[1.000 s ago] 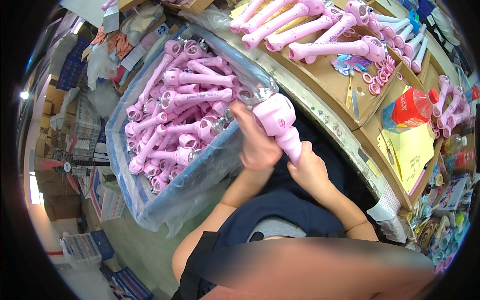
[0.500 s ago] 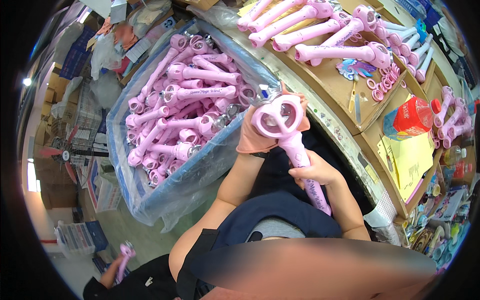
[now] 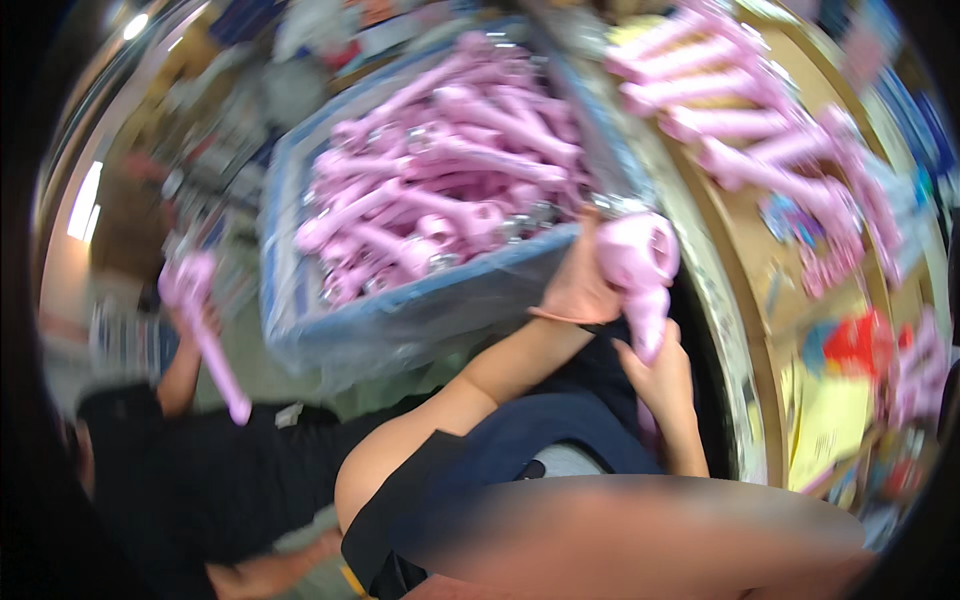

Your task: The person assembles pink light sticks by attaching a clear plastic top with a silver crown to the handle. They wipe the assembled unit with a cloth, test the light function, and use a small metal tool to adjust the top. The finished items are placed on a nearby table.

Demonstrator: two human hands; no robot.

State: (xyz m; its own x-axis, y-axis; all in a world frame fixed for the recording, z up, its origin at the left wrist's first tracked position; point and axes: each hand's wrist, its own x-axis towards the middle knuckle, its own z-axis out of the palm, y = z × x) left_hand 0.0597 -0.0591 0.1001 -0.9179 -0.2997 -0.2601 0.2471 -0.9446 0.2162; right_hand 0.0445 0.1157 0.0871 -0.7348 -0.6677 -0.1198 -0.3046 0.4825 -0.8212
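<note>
Both hands hold 1 pink wand [image 3: 640, 275]: left hand [image 3: 580, 285] clamped on its round head, right hand [image 3: 660, 375] clamped on its handle, beside bin [image 3: 400, 310] of pink wands.

Toy workshop: bin [image 3: 300, 320] of pink wands [image 3: 470, 170]

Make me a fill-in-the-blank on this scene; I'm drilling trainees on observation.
1. Both hands, left hand and right hand, hold one ____ wand.
2. The bin of wands is lined with clear ____.
3. More wands lie on the bench to the person's ____.
4. A co-worker's hand holds a ____.

Missing: pink; plastic; right; wand
</note>
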